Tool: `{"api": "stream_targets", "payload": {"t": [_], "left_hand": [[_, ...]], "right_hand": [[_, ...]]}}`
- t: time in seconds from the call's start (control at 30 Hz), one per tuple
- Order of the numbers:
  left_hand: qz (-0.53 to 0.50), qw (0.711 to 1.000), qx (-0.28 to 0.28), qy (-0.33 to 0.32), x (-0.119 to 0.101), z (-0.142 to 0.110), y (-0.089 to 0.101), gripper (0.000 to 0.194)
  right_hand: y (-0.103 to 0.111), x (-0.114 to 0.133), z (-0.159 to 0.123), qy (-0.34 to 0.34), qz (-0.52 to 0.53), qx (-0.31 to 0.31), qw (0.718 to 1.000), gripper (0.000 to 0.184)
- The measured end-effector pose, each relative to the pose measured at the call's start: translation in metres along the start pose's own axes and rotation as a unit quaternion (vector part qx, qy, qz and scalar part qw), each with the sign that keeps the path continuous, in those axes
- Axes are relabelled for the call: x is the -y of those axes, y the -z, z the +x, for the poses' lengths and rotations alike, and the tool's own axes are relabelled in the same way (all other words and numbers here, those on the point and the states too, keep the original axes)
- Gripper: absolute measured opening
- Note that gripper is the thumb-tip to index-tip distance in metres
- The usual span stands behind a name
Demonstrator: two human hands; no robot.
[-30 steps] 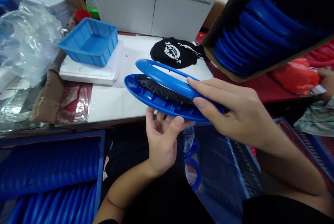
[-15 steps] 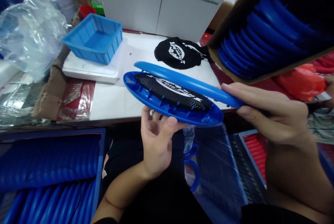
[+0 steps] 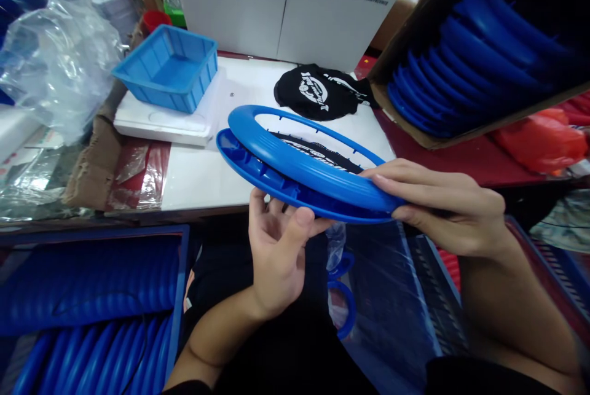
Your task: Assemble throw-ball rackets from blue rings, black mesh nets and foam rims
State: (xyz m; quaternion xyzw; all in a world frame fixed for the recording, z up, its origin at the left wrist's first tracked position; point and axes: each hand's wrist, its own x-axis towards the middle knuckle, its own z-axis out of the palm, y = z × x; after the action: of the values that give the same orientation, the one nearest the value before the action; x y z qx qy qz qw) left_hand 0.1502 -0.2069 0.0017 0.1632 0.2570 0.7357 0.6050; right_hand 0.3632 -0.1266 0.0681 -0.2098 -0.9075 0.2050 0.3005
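My left hand grips the near edge of a dark blue plastic ring from below, thumb on its rim. Black fabric with white print lies across that ring, partly hidden. Right above it, tilted and overlapping it, is a lighter blue plastic ring with small pegs on its underside. My right hand pinches this upper ring at its right end, fingers on top and thumb beneath. A gap shows between the two rings on the left and near side.
Black printed fabric discs lie on the white table surface, near a blue bin. A carton of blue rings stands at right. Crates of blue rings sit below left. A large white box stands behind.
My right hand has moved left and brought the upper ring over the lower one, turning its grooved face toward me. My left hand and the lower ring have stayed nearly still.
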Motion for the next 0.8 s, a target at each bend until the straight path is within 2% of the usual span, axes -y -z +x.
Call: {"api": "stream_targets", "payload": {"t": [0.23,0.47,0.8], "left_hand": [[0.005,1.0,-0.004,0.004,-0.0007,0.0004,0.0001,0.048],[0.013,1.0,-0.013,0.019,-0.0014,-0.0007,-0.0017,0.068],[0.005,1.0,-0.003,0.016,-0.0018,-0.0002,0.002,0.056]], "right_hand": [[0.0001,0.0049,0.0058,-0.016,0.02,0.01,1.0,0.054],[0.0005,0.0061,0.0084,-0.06,0.066,-0.002,0.996,0.049],[-0.001,-0.0001,0.0063,-0.049,0.068,0.015,0.996,0.052]]}}
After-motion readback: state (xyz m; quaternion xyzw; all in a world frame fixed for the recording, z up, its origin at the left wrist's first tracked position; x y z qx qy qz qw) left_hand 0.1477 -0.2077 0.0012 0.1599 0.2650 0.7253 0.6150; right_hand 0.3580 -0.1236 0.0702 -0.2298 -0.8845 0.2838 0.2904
